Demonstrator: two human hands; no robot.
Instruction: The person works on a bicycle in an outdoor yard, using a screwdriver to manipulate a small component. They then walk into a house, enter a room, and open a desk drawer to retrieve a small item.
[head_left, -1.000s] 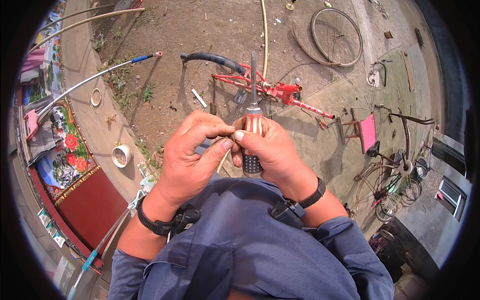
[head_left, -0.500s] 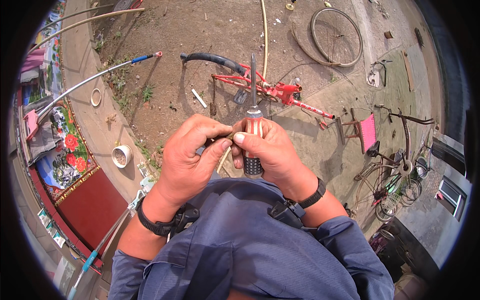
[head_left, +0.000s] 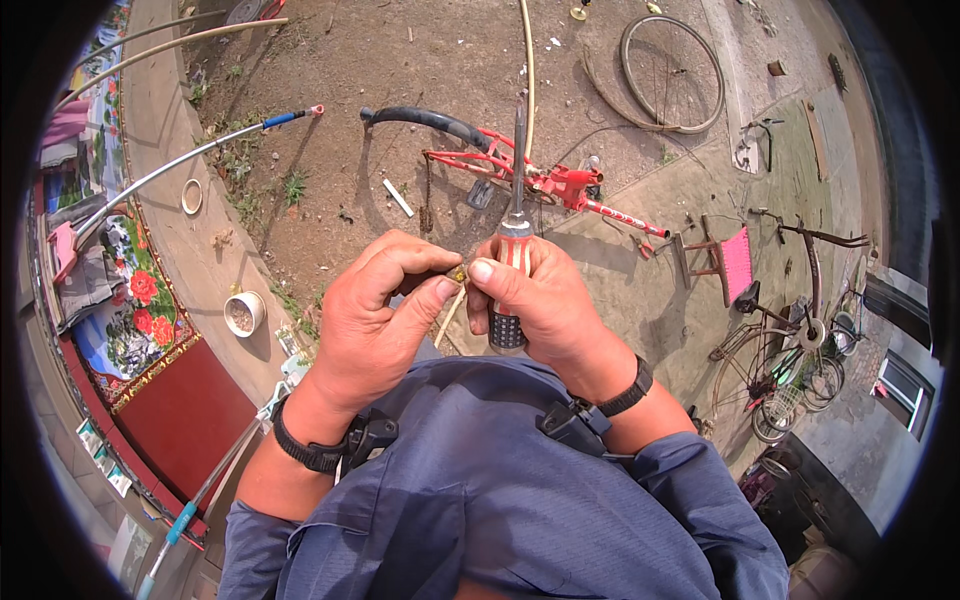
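Observation:
My left hand (head_left: 375, 315) pinches a small yellowish piece (head_left: 459, 275) between thumb and index finger; a pale narrow strip (head_left: 450, 315) hangs below it, partly hidden. Close beside it, my right hand (head_left: 550, 310) grips an upright screwdriver with a red-and-cream striped handle (head_left: 512, 252) and dark dotted lower end; its metal shaft points up. The right thumb lies across the handle, near the small piece. Beyond both hands, a red bicycle frame (head_left: 568, 188) with a black rear mudguard (head_left: 425, 118) lies on the dirt ground.
A loose wheel (head_left: 712, 75) lies at upper right. A pink-seated stool (head_left: 735, 265) and several bicycles (head_left: 800, 350) are at right. At left are a flowered red board (head_left: 185, 420), a white bucket (head_left: 243, 312) and long poles (head_left: 180, 170). A pale hose (head_left: 529, 70) runs up the middle.
The screwdriver's shaft has moved slightly to the right. My fingertips have parted a little at the middle, showing more of the small yellowish piece. The surroundings look the same.

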